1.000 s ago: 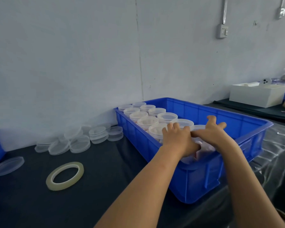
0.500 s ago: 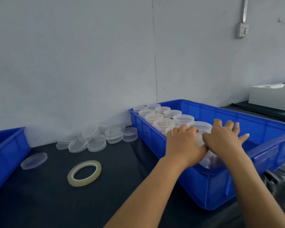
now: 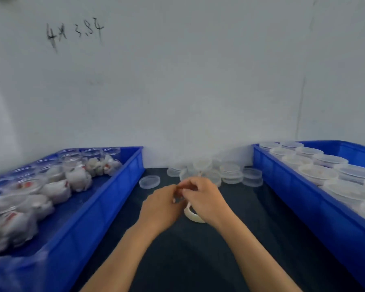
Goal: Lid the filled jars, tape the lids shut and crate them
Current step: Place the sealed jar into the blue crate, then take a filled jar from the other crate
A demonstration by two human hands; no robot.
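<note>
My left hand (image 3: 162, 205) and my right hand (image 3: 204, 199) meet over the dark table between the two crates. A pale tape roll (image 3: 193, 217) shows under my right palm, and my right hand grips it. My left fingers curl in and pinch at the roll's upper edge, where the fingertips of both hands touch; the tape's end is hidden. The left blue crate (image 3: 122, 186) holds open jars (image 3: 78, 178) filled with white and red contents. The right blue crate (image 3: 287, 186) holds rows of lidded jars (image 3: 316, 173).
Several clear loose lids (image 3: 230, 171) are piled against the wall behind my hands, and one single lid (image 3: 149, 181) lies near the left crate. The dark tabletop (image 3: 188, 260) runs between the crates. Handwriting marks the grey wall at upper left.
Both hands left the right crate's jars and moved left to the tape roll on the table. The view swung left, bringing the left crate fully into sight.
</note>
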